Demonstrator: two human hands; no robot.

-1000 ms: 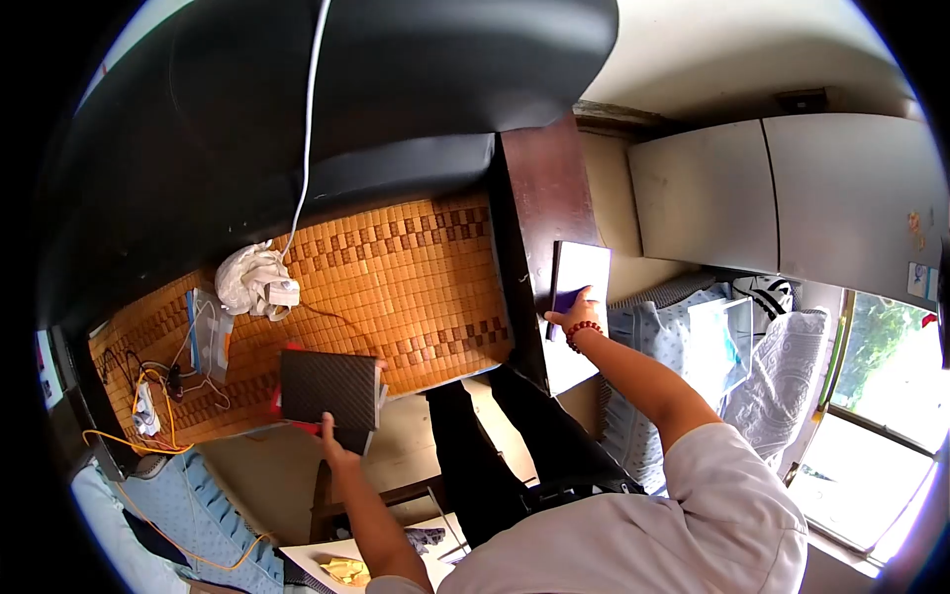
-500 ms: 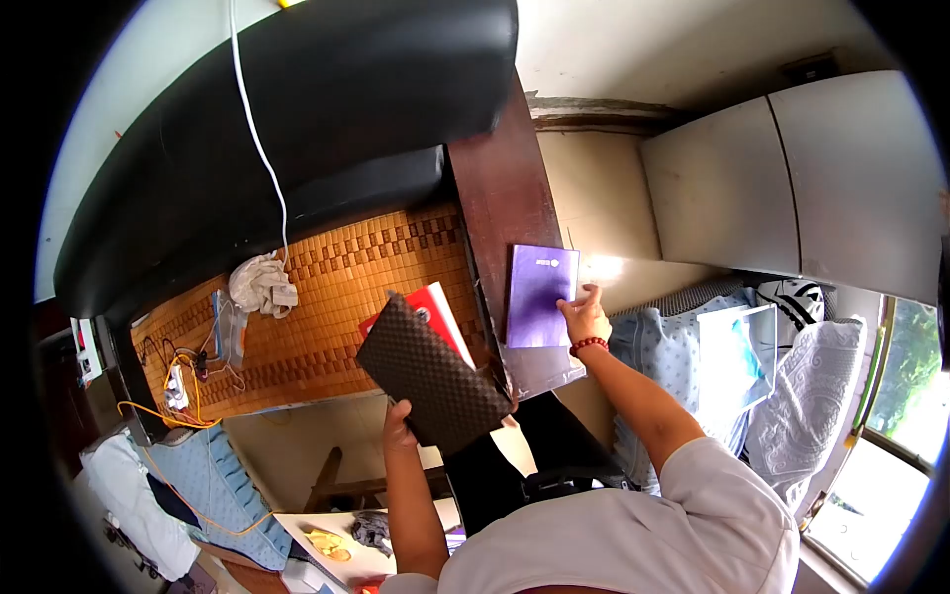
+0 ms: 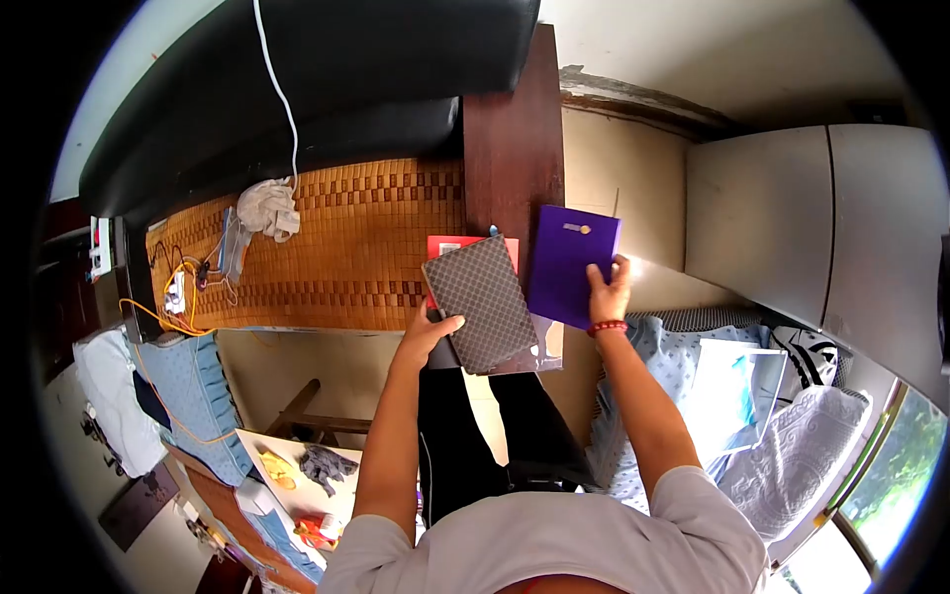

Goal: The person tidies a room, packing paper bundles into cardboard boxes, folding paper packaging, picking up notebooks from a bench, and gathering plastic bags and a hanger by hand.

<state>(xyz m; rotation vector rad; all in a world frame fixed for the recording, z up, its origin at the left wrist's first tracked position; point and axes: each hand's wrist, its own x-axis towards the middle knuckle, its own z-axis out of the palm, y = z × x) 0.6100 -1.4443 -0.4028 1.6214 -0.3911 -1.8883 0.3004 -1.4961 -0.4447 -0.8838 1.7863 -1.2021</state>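
My left hand (image 3: 433, 332) grips the near edge of a dark quilted notebook (image 3: 481, 302), held above my lap with a red book (image 3: 445, 245) showing just behind it. My right hand (image 3: 607, 294), with a red bead bracelet on the wrist, holds a purple notebook (image 3: 569, 263) by its lower right corner. The two notebooks sit side by side, almost touching, in front of the brown wooden sofa arm (image 3: 507, 139).
A woven bamboo mat (image 3: 336, 247) covers the sofa seat, with a crumpled cloth (image 3: 267, 210), cables and a power strip (image 3: 178, 292) at its left end. A patterned blue-grey pillow (image 3: 802, 436) and papers (image 3: 737, 386) lie at the right. A low table (image 3: 287, 475) with small items stands lower left.
My left hand has carried the dark notebook and red book from the mat over to the middle. My right hand has lifted the purple notebook off the sofa arm toward them.
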